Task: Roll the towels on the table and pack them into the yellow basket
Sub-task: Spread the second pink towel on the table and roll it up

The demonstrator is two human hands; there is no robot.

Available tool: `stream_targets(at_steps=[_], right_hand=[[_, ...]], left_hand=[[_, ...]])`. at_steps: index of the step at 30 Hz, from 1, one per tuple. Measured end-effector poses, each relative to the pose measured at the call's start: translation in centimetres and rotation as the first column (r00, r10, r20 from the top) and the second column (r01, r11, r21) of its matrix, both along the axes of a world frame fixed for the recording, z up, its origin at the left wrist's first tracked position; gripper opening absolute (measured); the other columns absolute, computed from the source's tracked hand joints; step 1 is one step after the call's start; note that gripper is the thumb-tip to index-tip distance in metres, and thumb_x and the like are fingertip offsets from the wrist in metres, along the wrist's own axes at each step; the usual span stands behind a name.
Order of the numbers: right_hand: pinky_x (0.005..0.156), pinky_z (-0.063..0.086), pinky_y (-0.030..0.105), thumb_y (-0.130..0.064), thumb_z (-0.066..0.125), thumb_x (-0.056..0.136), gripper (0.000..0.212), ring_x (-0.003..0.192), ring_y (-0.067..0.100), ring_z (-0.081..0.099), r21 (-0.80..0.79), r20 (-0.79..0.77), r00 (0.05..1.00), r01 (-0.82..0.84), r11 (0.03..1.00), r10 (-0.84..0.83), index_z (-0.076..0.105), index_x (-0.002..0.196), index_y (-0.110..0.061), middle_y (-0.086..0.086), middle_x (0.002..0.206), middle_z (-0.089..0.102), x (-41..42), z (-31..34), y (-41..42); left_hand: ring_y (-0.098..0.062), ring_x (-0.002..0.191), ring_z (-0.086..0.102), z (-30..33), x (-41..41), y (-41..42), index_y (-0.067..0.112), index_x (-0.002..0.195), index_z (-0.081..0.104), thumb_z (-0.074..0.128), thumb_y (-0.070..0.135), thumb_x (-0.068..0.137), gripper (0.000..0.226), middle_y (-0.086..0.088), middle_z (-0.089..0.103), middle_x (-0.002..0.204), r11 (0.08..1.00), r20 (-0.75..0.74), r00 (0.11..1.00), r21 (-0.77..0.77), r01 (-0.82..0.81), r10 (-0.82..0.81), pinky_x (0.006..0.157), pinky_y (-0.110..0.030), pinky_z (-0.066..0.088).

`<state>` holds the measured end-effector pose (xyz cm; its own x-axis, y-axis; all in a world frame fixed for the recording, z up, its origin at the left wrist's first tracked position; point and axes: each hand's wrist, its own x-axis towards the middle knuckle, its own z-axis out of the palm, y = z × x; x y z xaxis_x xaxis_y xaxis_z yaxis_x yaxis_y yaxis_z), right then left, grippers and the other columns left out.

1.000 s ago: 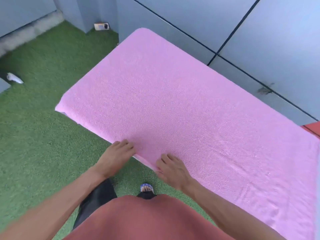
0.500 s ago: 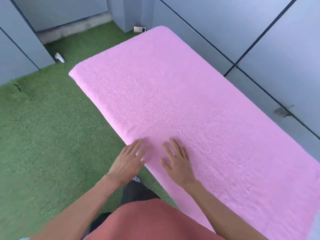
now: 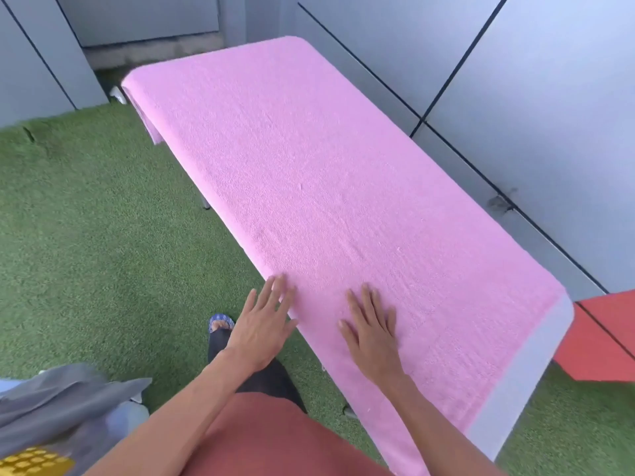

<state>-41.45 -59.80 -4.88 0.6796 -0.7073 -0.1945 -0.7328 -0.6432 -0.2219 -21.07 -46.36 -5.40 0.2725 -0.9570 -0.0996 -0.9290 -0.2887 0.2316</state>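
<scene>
A large pink towel [image 3: 326, 173] lies spread flat over the whole table, hanging over the far left end. The white table edge [image 3: 525, 365] shows at the near right end. My left hand [image 3: 264, 321] has straight fingers and touches the towel's near long edge. My right hand [image 3: 371, 328] lies flat, palm down, on the towel just inside that edge. A corner of the yellow basket [image 3: 34, 462] peeks in at the bottom left, partly under a grey towel [image 3: 58, 403].
Green artificial grass [image 3: 103, 235] covers the floor to the left. Grey wall panels [image 3: 515, 97] stand close behind the table. A red surface [image 3: 608, 341] sits at the right. My foot in a blue sandal [image 3: 220, 322] stands by the table.
The view has swung, bringing the basket corner and grey towel into sight. Both hands have slid toward the towel's right end and now lie flatter on it.
</scene>
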Motion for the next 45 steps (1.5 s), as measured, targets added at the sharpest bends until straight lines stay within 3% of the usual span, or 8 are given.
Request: stream_targets(at_steps=[5, 11, 16, 25, 32, 37, 40, 45], right_hand=[[0.120, -0.002, 0.048, -0.050, 0.025, 0.102, 0.060, 0.145, 0.012, -0.023, 0.088, -0.008, 0.993, -0.117, 0.989, 0.119, -0.001, 0.153, -0.034, -0.007, 0.159, -0.020, -7.5, 0.8, 3.0], [0.121, -0.003, 0.046, -0.049, 0.022, 0.101, 0.060, 0.145, 0.014, -0.024, 0.084, -0.016, 0.999, -0.029, 0.996, 0.031, -0.005, 0.153, -0.033, -0.002, 0.160, -0.019, -13.7, 1.8, 1.8], [0.121, 0.010, 0.040, -0.048, 0.032, 0.101, 0.056, 0.146, 0.008, -0.015, 0.181, -0.006, 0.978, -0.203, 0.962, 0.207, 0.015, 0.152, -0.035, -0.007, 0.162, -0.006, -17.3, 2.9, -1.1], [0.119, 0.015, 0.032, -0.038, 0.040, 0.100, 0.053, 0.146, 0.001, -0.009, 0.201, 0.065, 0.915, -0.404, 0.893, 0.399, 0.024, 0.151, -0.032, -0.016, 0.160, 0.001, -25.8, 2.5, -15.5], [0.117, 0.010, 0.029, -0.033, 0.049, 0.098, 0.056, 0.146, 0.001, -0.006, 0.196, 0.062, 0.863, -0.503, 0.842, 0.501, 0.025, 0.149, -0.041, -0.018, 0.159, 0.001, -34.7, 3.1, -30.9], [0.105, 0.039, 0.043, -0.005, 0.056, 0.091, 0.042, 0.131, 0.023, 0.040, 0.060, 0.054, 0.931, -0.364, 0.929, 0.361, 0.057, 0.129, -0.024, -0.001, 0.136, 0.046, -37.5, 3.8, -38.9], [0.092, 0.046, 0.043, 0.004, 0.054, 0.085, 0.039, 0.112, 0.025, 0.052, -0.012, 0.025, 0.931, -0.364, 0.931, 0.364, 0.062, 0.117, -0.017, 0.001, 0.119, 0.054, -36.5, 3.5, -40.4], [0.081, 0.045, 0.039, 0.010, 0.052, 0.084, 0.035, 0.103, 0.026, 0.051, -0.043, 0.060, 0.933, -0.352, 0.935, 0.354, 0.062, 0.110, -0.011, 0.003, 0.110, 0.056, -35.2, 3.1, -41.2]], left_hand=[[-0.032, 0.144, 0.025, 0.0, -10.4, 2.8, 0.007, 0.150, 0.025, 0.028, 0.050, 0.096, 0.069, -0.017, 0.018, 0.158, 0.990, -0.165, 0.978, 0.079, -0.119, 0.131, 0.109, -0.051, 0.035], [-0.037, 0.137, 0.037, 1.1, -18.9, 3.5, 0.006, 0.143, 0.034, 0.069, 0.036, 0.083, 0.076, -0.022, 0.032, 0.151, 0.988, -0.142, 0.978, 0.019, -0.153, 0.154, 0.100, -0.053, 0.045], [-0.039, 0.133, 0.042, 1.6, -24.6, 1.1, 0.008, 0.138, 0.040, 0.081, 0.033, 0.071, 0.083, -0.023, 0.041, 0.146, 0.992, -0.123, 0.985, 0.039, -0.118, 0.122, 0.098, -0.053, 0.046], [-0.037, 0.143, 0.025, 0.4, -33.5, -8.4, 0.011, 0.143, 0.037, 0.050, 0.035, 0.094, 0.056, -0.018, 0.026, 0.155, 0.942, -0.106, 0.941, -0.067, -0.328, 0.320, 0.108, -0.060, 0.033], [-0.025, 0.148, 0.015, -0.2, -39.8, -7.4, 0.022, 0.151, 0.028, 0.030, 0.054, 0.095, 0.064, -0.005, 0.016, 0.161, 0.872, -0.095, 0.877, -0.094, -0.480, 0.472, 0.118, -0.046, 0.015], [-0.022, 0.108, 0.053, 2.4, -43.8, -3.2, 0.030, 0.123, 0.060, 0.057, 0.030, 0.092, 0.031, 0.005, 0.051, 0.127, 0.754, -0.105, 0.769, -0.150, -0.639, 0.631, 0.077, -0.039, 0.056], [-0.021, 0.098, 0.051, 3.1, -44.5, -2.5, 0.022, 0.117, 0.061, 0.076, -0.004, 0.072, 0.054, 0.000, 0.054, 0.116, 0.670, -0.112, 0.678, -0.105, -0.735, 0.727, 0.049, -0.035, 0.055], [-0.026, 0.088, 0.051, 3.4, -44.5, -4.4, 0.009, 0.106, 0.062, 0.071, -0.016, 0.066, 0.048, -0.005, 0.059, 0.101, 0.604, -0.031, 0.612, -0.127, -0.787, 0.790, 0.048, -0.040, 0.053]])
